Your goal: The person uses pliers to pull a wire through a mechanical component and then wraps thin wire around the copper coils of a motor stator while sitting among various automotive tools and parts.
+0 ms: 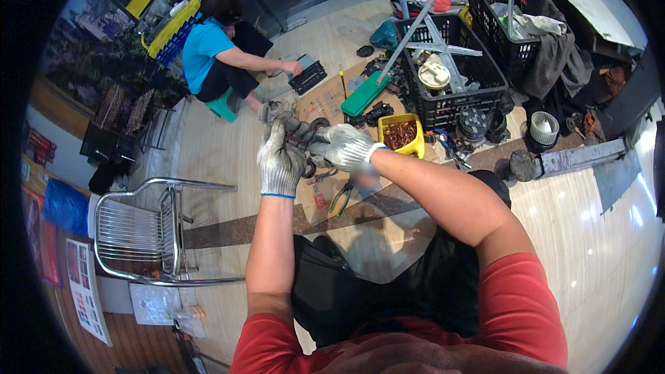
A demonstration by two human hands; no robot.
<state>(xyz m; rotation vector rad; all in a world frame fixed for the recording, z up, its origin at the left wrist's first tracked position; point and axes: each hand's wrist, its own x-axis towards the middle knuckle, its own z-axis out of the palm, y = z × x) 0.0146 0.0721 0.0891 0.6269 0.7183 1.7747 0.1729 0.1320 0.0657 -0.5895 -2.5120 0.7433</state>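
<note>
Both my hands wear soiled white knit gloves with blue cuffs. They are raised over the cardboard, closed around a dark, greasy metal part (296,127) with thick rounded lobes, resembling a crankshaft. My left hand (281,161) grips it from the near left side, and my right hand (344,147) from the right. The gloves cover much of the part, so its exact kind is unclear. Below them, pliers with green handles (339,201) lie on the cardboard sheet (317,183). Right of my right hand stands a yellow tub (416,147) of small reddish-brown pieces.
A green-headed tool with a long handle (366,95) rests beyond the tub. Black crates (454,107) with parts stand at the right. A squatting person in blue (208,55) touches a black case (307,77) at the far left. A metal chair (138,232) stands left.
</note>
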